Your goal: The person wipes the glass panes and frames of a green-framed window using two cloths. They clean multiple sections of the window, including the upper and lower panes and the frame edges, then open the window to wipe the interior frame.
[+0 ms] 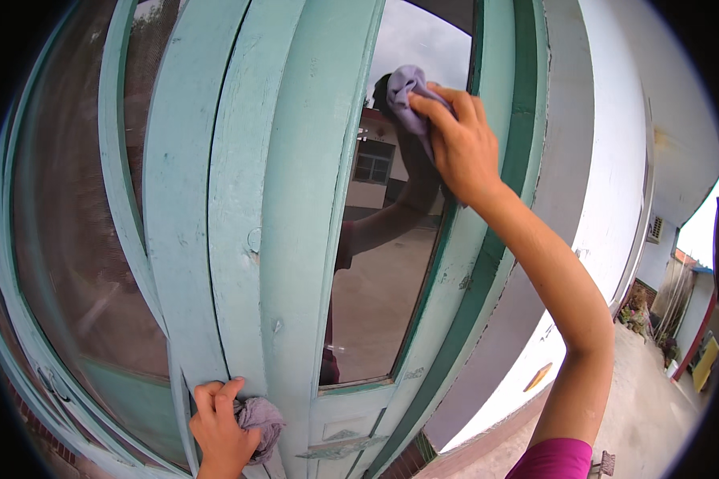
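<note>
R hand [465, 148] I can see holding bunched purple cloth [408, 89] at upper pt of glass pane [387, 295]; L hand [220, 429], lower & left, w/ greyish-purple rag [264, 425] in grip by green door [303, 199].

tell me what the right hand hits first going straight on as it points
Along the glass, up and left, the right hand would likely meet the green frame first; the purple cloth it holds seems against the glass, though depth is unclear.

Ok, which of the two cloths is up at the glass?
The purple cloth in the right hand, high at the glass pane; the greyish-mauve cloth is in the left hand, low by the green woodwork.
</note>
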`<act>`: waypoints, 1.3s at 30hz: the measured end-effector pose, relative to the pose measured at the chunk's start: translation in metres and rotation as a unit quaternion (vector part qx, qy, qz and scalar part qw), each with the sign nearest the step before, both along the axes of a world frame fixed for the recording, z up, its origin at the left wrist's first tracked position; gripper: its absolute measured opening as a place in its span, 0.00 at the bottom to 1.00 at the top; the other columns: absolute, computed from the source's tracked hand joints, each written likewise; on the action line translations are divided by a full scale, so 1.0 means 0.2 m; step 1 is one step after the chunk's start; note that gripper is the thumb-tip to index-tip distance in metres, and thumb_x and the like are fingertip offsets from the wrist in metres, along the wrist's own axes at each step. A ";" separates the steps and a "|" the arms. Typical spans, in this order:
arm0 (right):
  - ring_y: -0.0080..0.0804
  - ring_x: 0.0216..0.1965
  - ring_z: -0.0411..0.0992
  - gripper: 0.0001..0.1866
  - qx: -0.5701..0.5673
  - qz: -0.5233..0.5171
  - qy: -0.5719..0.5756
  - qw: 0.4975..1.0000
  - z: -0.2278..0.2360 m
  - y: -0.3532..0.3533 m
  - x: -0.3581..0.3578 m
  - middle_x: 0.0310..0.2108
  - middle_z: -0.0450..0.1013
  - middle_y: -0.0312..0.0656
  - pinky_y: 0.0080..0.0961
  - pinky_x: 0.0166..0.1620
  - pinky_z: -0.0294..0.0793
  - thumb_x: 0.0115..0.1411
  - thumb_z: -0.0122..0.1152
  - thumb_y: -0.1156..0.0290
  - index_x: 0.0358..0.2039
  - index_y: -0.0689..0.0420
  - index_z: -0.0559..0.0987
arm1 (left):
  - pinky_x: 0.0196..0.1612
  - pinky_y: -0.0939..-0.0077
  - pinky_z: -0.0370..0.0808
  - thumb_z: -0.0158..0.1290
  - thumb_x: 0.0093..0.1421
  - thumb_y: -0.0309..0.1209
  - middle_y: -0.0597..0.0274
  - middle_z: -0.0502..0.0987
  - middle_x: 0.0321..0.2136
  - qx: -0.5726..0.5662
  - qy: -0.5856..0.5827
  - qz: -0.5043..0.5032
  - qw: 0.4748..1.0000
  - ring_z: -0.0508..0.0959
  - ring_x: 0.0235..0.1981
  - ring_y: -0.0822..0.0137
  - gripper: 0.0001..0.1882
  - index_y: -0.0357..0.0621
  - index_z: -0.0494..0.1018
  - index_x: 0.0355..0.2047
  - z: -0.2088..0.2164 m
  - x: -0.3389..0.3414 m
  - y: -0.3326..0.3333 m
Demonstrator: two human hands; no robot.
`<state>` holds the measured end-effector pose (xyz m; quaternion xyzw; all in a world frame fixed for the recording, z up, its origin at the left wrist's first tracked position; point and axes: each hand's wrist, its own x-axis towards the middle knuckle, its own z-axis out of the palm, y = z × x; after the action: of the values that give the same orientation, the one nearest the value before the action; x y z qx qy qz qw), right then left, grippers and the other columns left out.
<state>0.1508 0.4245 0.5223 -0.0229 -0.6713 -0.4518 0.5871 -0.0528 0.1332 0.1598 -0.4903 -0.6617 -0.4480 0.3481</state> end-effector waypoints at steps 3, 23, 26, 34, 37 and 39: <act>0.37 0.49 0.75 0.24 0.002 -0.018 -0.212 0.977 -0.58 -0.02 0.16 0.53 0.75 0.31 0.30 0.43 0.83 0.56 0.69 0.71 0.53 0.36 0.83 | 0.29 0.60 0.73 0.55 0.34 0.19 0.54 0.68 0.40 0.003 -0.021 -0.015 1.000 0.76 0.35 0.50 0.36 0.45 0.74 0.51 0.01 0.03 0.00; 0.49 0.56 0.73 0.15 0.076 -0.216 0.222 0.948 1.18 0.01 0.09 0.49 0.78 0.44 0.43 0.53 0.75 0.64 0.58 0.71 0.47 0.44 0.87 | 0.30 0.60 0.74 0.60 0.34 0.21 0.58 0.67 0.37 -0.039 -0.074 0.050 0.995 0.76 0.35 0.53 0.30 0.48 0.74 0.44 0.04 0.08 0.02; 0.49 0.57 0.72 0.12 0.010 -0.253 0.280 0.926 1.48 0.12 0.01 0.50 0.78 0.44 0.43 0.56 0.75 0.66 0.59 0.61 0.44 0.45 0.88 | 0.30 0.59 0.74 0.63 0.33 0.24 0.59 0.68 0.35 -0.047 -0.077 0.072 0.993 0.77 0.35 0.53 0.30 0.51 0.74 0.43 0.01 0.09 0.03; 0.56 0.57 0.74 0.16 -0.095 0.033 0.269 0.958 1.58 -0.05 -0.40 0.52 0.79 0.49 0.50 0.58 0.75 0.70 0.56 0.55 0.45 0.50 0.86 | 0.31 0.63 0.75 0.65 0.32 0.26 0.58 0.68 0.38 -0.061 -0.105 0.080 0.989 0.77 0.34 0.57 0.33 0.50 0.73 0.45 0.07 0.12 0.03; 0.58 0.58 0.72 0.16 -0.064 0.045 0.250 0.965 1.48 -0.07 -0.46 0.55 0.77 0.48 0.55 0.59 0.73 0.68 0.57 0.57 0.51 0.44 0.85 | 0.31 0.63 0.75 0.65 0.31 0.25 0.58 0.67 0.38 -0.076 -0.079 0.089 0.990 0.77 0.32 0.57 0.32 0.49 0.72 0.43 0.05 0.12 0.01; 0.59 0.59 0.71 0.16 -0.059 0.014 0.233 0.971 1.41 -0.09 -0.37 0.55 0.77 0.48 0.56 0.59 0.73 0.68 0.57 0.58 0.52 0.44 0.84 | 0.30 0.64 0.75 0.63 0.32 0.24 0.58 0.67 0.38 -0.062 -0.090 0.074 0.991 0.77 0.31 0.57 0.32 0.48 0.72 0.43 0.07 0.11 0.01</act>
<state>0.0766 0.4072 0.8042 -0.1523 -0.5414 -0.3853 0.7316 -0.0303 0.1355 0.1734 -0.4179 -0.7515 -0.4214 0.2881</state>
